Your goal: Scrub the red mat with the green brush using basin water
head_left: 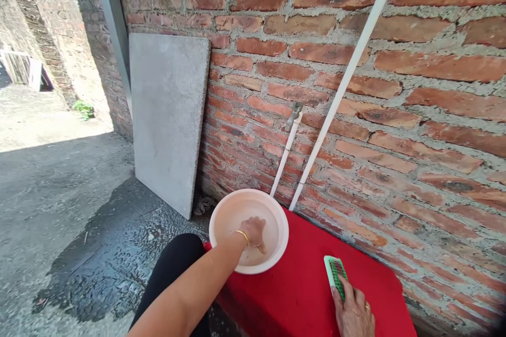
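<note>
Left hand [253,230] is in basin [227,216], right hand [354,309] above red cloth [300,284], bricks [330,53] beyond.

Basin [237,209] at left end of cloth [298,284], brush [335,274] at right, wall [284,71] behind

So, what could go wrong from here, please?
The basin sits at one end of the red surface, so a push from the left hand might tip it and spill its water. The wet ground beside it could be slippery. The green brush shows its bristles, which might scratch the right hand.
</note>
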The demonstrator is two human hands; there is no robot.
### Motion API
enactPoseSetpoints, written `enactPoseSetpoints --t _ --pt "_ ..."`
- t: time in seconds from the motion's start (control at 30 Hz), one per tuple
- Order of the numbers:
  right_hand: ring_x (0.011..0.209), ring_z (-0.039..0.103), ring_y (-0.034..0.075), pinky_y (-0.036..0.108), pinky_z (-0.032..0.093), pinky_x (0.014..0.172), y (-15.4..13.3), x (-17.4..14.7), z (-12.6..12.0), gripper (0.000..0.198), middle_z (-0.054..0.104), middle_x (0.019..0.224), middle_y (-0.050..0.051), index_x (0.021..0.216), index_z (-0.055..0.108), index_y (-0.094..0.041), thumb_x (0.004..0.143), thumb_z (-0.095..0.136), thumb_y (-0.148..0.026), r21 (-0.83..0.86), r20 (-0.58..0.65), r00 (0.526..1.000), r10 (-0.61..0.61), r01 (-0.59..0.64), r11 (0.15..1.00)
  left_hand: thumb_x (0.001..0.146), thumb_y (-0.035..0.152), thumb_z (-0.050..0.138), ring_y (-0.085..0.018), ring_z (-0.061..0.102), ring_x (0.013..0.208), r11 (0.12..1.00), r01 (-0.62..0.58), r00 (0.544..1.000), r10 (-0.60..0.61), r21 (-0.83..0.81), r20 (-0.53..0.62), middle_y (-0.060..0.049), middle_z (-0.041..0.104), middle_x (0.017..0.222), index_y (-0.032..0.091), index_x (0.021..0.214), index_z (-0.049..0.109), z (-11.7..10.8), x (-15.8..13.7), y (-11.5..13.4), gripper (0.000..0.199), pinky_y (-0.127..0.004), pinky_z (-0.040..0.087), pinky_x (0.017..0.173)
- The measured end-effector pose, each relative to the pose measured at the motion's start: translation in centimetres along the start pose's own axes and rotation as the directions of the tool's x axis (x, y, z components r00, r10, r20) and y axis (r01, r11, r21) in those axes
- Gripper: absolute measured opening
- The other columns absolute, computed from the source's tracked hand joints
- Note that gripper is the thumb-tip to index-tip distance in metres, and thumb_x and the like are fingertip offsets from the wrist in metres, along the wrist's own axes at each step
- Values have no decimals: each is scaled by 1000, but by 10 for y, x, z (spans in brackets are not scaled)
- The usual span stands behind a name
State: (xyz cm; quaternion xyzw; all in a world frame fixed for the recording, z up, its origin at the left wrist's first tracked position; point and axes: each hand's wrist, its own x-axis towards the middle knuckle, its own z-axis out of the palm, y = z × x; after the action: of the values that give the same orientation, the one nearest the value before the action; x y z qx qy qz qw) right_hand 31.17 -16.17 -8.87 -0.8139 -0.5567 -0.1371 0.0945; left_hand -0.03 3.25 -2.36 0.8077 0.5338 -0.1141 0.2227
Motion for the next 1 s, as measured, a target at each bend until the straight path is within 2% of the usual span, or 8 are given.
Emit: enactPoseSetpoints --t 0.23,0.43,0.7,1.0 --pt "85 63 28 44 49 73 11 -11 8 51 63 107 14 124 61 -24 93 29 -49 58 -36 999 25 -23 998 42 51 85 -41 43 130 999 13 1000 -12 -44 13 -16 48 140 26 134 46 -2 -2 2 103 -57 39 102" --pt "85 63 28 43 49 70 25 -27 19 53 63 111 13 125 60 -28 92 28 -55 65 -16 999 51 -50 997 41 50 86 -40 44 129 999 1 1000 0 -40 15 -18 49 139 25 133 47 -7 -8 5 103 -55 39 103" --pt "84 63 29 43 48 69 22 -29 13 53 63 111 13 126 60 -27 93 29 -54 76 -23 998 51 -49 996 40 52 86 -40 43 131 998 7 1000 -6 -68 17 -16 48 141 25 131 49 -14 -17 8 102 -54 38 104" --pt "87 62 27 41 48 74 15 -21 1 54 62 110 13 127 58 -23 94 28 -52 37 -4 999 38 -38 999 43 52 85 -40 43 131 1000 4 999 -3 -20 40 -18 47 141 24 136 45 -8 -7 5 105 -55 38 104"
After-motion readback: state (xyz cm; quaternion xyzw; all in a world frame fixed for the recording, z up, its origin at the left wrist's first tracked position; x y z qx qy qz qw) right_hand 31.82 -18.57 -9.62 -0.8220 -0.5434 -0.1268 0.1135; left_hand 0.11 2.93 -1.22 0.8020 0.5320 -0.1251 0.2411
